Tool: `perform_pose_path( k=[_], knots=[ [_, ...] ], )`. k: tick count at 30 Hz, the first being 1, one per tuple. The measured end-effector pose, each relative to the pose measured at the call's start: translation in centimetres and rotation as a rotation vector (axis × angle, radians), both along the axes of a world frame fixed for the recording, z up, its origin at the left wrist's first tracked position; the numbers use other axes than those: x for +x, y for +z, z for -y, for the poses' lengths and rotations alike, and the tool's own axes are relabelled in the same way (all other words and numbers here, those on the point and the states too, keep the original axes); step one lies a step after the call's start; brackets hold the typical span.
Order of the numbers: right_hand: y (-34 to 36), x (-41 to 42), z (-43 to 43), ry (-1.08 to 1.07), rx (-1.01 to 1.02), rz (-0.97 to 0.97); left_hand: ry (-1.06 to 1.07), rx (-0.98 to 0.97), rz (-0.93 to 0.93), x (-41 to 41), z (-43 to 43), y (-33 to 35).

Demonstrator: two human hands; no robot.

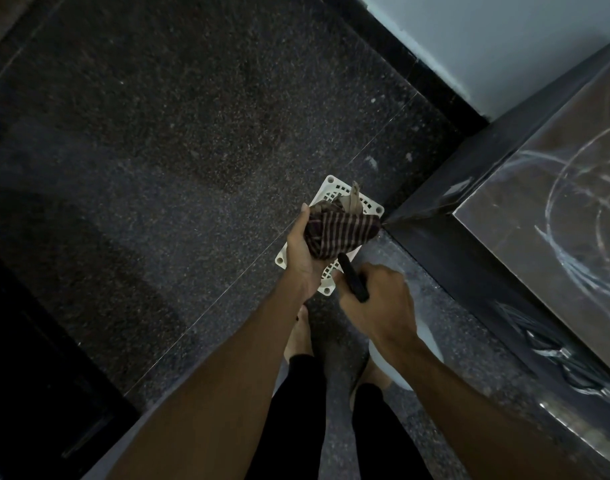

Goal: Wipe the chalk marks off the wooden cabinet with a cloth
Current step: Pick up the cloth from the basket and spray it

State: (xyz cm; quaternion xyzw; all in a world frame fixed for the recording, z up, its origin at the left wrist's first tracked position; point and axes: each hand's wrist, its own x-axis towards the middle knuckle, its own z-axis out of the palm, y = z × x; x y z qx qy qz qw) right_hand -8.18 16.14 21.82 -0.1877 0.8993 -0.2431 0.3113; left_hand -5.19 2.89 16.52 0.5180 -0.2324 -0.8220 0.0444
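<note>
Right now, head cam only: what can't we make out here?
1. Head view: cabinet runs off the right edge, so the full spread of the chalk marks is unknown.
2. Black object in the right hand: fingers cover most; unidentifiable.
3. White object below the right forearm: mostly hidden by the arm.
4. Floor grate: middle hidden by the cloth in the left hand.

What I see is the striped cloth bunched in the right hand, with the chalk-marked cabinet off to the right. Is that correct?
Not quite: the head view shows the striped cloth bunched in the left hand; the right hand grips a black handle. The chalk-marked cabinet is off to the right.
</note>
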Motion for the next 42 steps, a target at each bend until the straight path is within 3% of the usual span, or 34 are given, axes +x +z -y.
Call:
perform_pose_path(
  k=[5, 13, 20, 26, 33, 42],
  knots=[
    [-0.4, 0.2, 0.3, -0.026, -0.006, 0.012, -0.019, -0.001, 0.025, 0.2, 0.4, -0.2],
    [-2.3, -1.1, 0.1, -0.078, -0.197, -0.033, 0.037, 0.025, 0.035, 1.5, 1.9, -0.7],
    [-7.6, -4.6, 3.0, -0.245, -0.314, -0.211, 0.03, -0.022, 0.063, 4.0, 4.4, -2.6],
    [-13.4, -8.1, 7.9, -0.226, -0.274, -0.335, 0.077, -0.019, 0.092, 6.1, 5.8, -6.1],
    [-19.8, -9.8, 9.0, -0.134, -0.345, -0.262, 0.195, -0.004, 0.073, 6.9, 6.4, -10.1],
    [-21.9, -8.7, 8.0, -0.182, -0.387, -0.339, 0.235, 0.002, 0.085, 7.3, 6.0, -11.3]
  ],
)
